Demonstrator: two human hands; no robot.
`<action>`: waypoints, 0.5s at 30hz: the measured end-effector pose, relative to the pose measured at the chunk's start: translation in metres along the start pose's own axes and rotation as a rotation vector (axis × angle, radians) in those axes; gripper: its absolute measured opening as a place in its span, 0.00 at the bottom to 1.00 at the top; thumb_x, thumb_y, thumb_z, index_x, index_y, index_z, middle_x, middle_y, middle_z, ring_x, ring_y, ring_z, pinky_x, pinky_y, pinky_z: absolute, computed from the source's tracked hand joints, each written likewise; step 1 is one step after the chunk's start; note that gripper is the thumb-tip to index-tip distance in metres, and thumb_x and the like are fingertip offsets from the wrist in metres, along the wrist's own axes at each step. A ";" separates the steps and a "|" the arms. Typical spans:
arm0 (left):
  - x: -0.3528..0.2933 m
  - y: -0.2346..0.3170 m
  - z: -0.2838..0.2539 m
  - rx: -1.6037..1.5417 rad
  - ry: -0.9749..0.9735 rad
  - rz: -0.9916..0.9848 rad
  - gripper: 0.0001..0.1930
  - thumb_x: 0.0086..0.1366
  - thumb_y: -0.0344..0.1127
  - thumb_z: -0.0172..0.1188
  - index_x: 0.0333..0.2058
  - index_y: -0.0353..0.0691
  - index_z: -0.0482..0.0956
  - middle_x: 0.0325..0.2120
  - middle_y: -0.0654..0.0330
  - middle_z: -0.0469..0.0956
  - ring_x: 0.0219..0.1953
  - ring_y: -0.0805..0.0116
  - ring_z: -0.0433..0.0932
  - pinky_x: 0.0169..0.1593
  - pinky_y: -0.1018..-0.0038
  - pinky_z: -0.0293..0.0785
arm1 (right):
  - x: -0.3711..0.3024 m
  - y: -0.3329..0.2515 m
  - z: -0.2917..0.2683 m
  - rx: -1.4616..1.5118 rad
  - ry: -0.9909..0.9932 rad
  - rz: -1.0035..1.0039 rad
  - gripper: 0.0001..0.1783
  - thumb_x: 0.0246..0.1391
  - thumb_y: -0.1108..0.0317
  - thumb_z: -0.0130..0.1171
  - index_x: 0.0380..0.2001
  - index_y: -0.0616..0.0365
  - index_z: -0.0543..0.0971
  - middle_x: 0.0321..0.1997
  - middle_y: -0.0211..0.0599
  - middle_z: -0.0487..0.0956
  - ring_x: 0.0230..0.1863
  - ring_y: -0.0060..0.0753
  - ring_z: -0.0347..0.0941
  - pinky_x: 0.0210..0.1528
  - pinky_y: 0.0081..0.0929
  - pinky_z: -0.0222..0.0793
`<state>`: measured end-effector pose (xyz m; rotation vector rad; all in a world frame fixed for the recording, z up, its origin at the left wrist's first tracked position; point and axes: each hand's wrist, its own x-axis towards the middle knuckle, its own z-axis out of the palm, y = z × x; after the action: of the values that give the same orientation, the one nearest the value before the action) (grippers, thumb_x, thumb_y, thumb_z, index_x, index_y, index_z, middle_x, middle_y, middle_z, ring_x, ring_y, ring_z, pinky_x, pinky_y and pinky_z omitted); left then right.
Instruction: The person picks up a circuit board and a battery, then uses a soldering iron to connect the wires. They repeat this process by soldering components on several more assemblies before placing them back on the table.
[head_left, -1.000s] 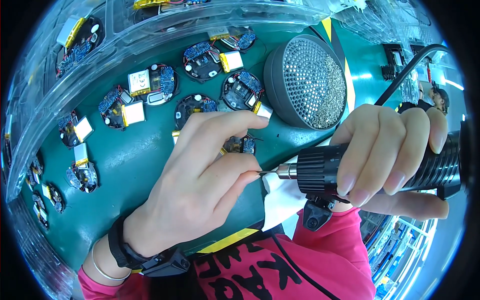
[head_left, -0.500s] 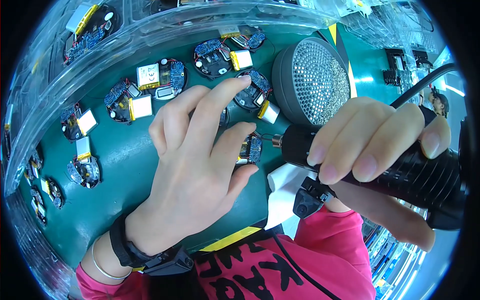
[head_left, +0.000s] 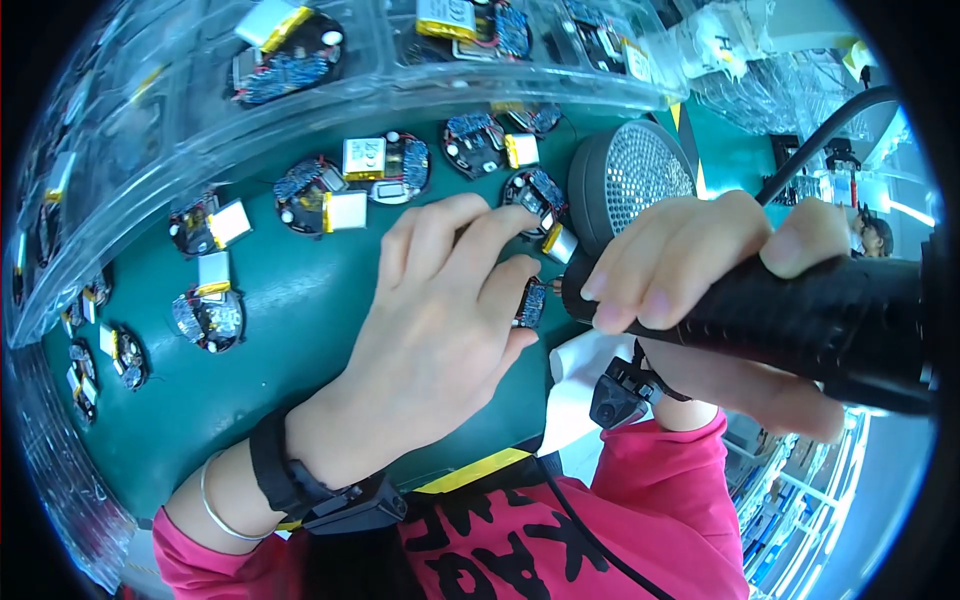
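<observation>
Thumb and forefinger of my left hand (head_left: 430, 320) close around the edges of a small round circuit-board assembly (head_left: 531, 304) on the green mat. Much of that assembly is hidden under the fingers. My right hand (head_left: 690, 250) wraps around a thick black electric screwdriver (head_left: 790, 320), held nearly level with its cable rising behind. Its tip is beside the assembly's right side; whether it touches cannot be made out. Just beyond my left fingertips lies another round assembly (head_left: 535, 195) with a silver battery (head_left: 560, 243) attached.
A grey round dish with a perforated plate (head_left: 630, 170) stands behind the screwdriver. Several battery-and-board assemblies (head_left: 210, 315) are spread over the green mat (head_left: 290, 390). Clear plastic trays (head_left: 400, 95) border the far and left sides. White paper (head_left: 575, 385) lies near my right wrist.
My left thumb and forefinger have drawn together around the assembly. The screwdriver's tip has come closer to it. The whole view has shifted, showing more of the far trays.
</observation>
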<state>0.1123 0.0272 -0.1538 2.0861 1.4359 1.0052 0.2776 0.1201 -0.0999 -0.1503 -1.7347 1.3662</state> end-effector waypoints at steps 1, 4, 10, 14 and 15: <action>-0.001 -0.001 0.000 -0.018 0.002 0.007 0.24 0.41 0.31 0.73 0.39 0.31 0.78 0.52 0.54 0.70 0.57 0.52 0.65 0.59 0.56 0.61 | 0.001 0.002 0.001 0.006 0.002 0.000 0.44 0.49 0.29 0.60 0.50 0.56 0.61 0.29 0.42 0.75 0.20 0.39 0.77 0.25 0.36 0.79; -0.002 -0.003 0.001 -0.051 0.014 0.010 0.24 0.43 0.31 0.72 0.40 0.32 0.78 0.52 0.55 0.71 0.56 0.52 0.65 0.58 0.56 0.62 | 0.003 0.005 0.006 0.024 0.011 -0.002 0.43 0.49 0.29 0.60 0.49 0.55 0.62 0.28 0.42 0.75 0.20 0.40 0.77 0.25 0.37 0.79; -0.002 -0.009 0.006 -0.103 0.011 0.025 0.24 0.45 0.30 0.72 0.44 0.36 0.76 0.52 0.55 0.71 0.55 0.50 0.66 0.57 0.56 0.64 | 0.013 0.012 -0.001 0.065 0.129 -0.024 0.42 0.52 0.27 0.54 0.47 0.57 0.63 0.26 0.39 0.74 0.18 0.35 0.75 0.23 0.31 0.76; 0.001 -0.004 -0.004 -0.065 -0.063 0.044 0.25 0.48 0.31 0.69 0.46 0.31 0.75 0.53 0.51 0.69 0.56 0.50 0.65 0.59 0.57 0.63 | 0.023 0.002 -0.011 0.176 0.299 0.003 0.43 0.53 0.25 0.50 0.47 0.57 0.64 0.24 0.37 0.72 0.16 0.33 0.72 0.19 0.28 0.72; 0.000 -0.003 -0.007 -0.056 -0.064 0.052 0.25 0.48 0.31 0.69 0.46 0.31 0.75 0.53 0.51 0.69 0.56 0.50 0.65 0.59 0.57 0.63 | 0.026 -0.001 -0.014 0.188 0.363 -0.033 0.44 0.53 0.23 0.47 0.48 0.57 0.63 0.23 0.38 0.72 0.15 0.34 0.71 0.18 0.29 0.72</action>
<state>0.1051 0.0277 -0.1509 2.1059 1.3142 0.9770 0.2720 0.1449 -0.0849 -0.2469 -1.2971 1.3740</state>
